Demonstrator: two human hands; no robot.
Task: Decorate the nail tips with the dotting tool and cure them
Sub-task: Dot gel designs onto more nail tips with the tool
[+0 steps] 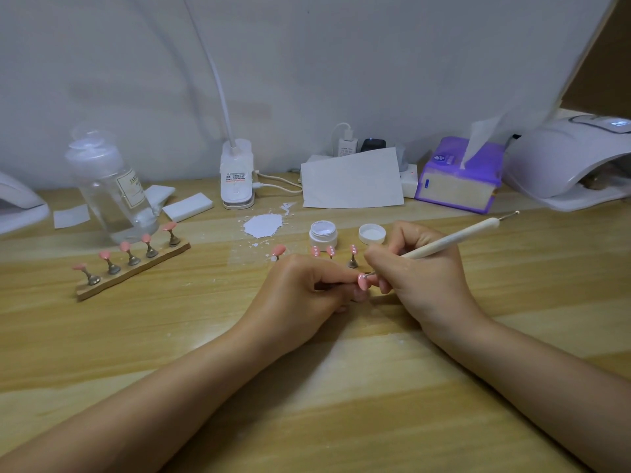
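- At the left of the frame a clear bottle (112, 186) with a pump cap stands on the wooden surface (307, 387), tilted by the wide lens.
- Just in front of the bottle lies a wooden strip stand (136, 271) carrying five pink nail tips on small metal posts, set diagonally.
- In the upper middle a white clip lamp base (237, 175) sits near the wall, and a splash of white paint (263, 225) lies on the surface in front of it.
- In the centre the left hand (300, 295) has its fingers curled and pinches the post of a single pink nail tip (362, 281), held just above the surface.
- Behind the hands stand more pink nail tips on posts (330, 251); some carry white dots.
- An open white jar (323, 235) and its lid (372, 233) sit side by side just beyond those tips.
- The right hand (420, 274) grips the dotting tool (450, 241) like a pen, fingers curled round the shaft, with its lower point touching the held nail tip.
- At the upper right a purple tissue pack (459, 179) lies beside a white curing lamp (573, 165) at the frame edge.
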